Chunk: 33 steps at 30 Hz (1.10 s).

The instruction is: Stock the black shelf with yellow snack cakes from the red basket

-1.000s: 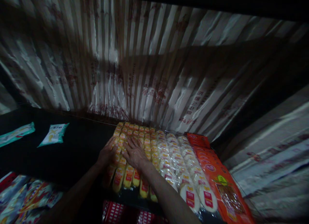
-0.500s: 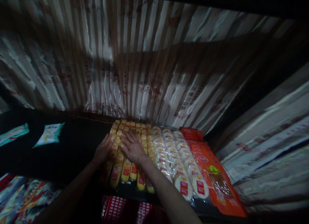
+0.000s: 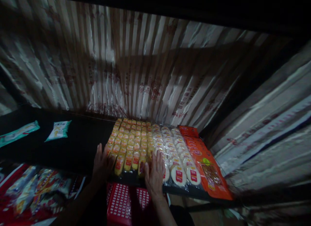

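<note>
Head view, dim light: rows of small yellow-wrapped snack packets with red labels (image 3: 128, 145) lie in columns on a dark shelf (image 3: 73, 145), at its right part, against a wall hung with striped, crinkled plastic sheeting (image 3: 145, 73); the left hand (image 3: 102, 162), fingers extended and flat, rests against the left edge of the front packets; the right hand (image 3: 154, 174), fingers spread and gripping nothing, lies at the front edge where the yellow rows meet rows of round white-wrapped packets (image 3: 177, 154); an orange flat packet (image 3: 204, 161) lies just right of these; two pale green packets (image 3: 58, 130) lie well apart, far left; a red perforated plastic crate (image 3: 121, 203) stands below the shelf edge.
</note>
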Available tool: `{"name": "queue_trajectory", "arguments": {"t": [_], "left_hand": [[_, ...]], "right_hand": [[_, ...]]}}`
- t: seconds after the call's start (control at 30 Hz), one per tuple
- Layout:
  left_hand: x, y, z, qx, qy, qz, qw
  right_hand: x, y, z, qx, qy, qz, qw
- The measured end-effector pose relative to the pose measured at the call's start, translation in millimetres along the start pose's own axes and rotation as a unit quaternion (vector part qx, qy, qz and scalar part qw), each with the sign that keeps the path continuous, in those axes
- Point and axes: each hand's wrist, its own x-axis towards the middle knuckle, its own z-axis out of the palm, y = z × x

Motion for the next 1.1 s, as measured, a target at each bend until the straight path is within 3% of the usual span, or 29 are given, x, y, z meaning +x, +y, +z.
{"name": "queue_trajectory", "arguments": {"t": [0.17, 0.53, 0.77, 1.1], "left_hand": [[-12.3, 15.8, 11.4, 0.054, 0.008, 0.047, 0.997], [-18.9, 28.3, 22.5, 0.102, 0.006, 0.078, 0.992], [-18.3, 32.5, 11.9, 0.095, 0.022, 0.093, 0.991], [-15.1, 38.8, 5.0, 0.086, -0.017, 0.088, 0.992]], "right_hand": [[-21.3, -5.9, 14.3, -0.050, -0.013, -0.015, 0.999], [-21.8, -3.0, 32.0, -0.055, 0.006, -0.025, 0.998], [-23.2, -1.1, 27.7, -0.072, 0.026, -0.040, 0.996], [-23.7, 3.5, 32.5, -0.074, 0.011, -0.059, 0.995]]}}
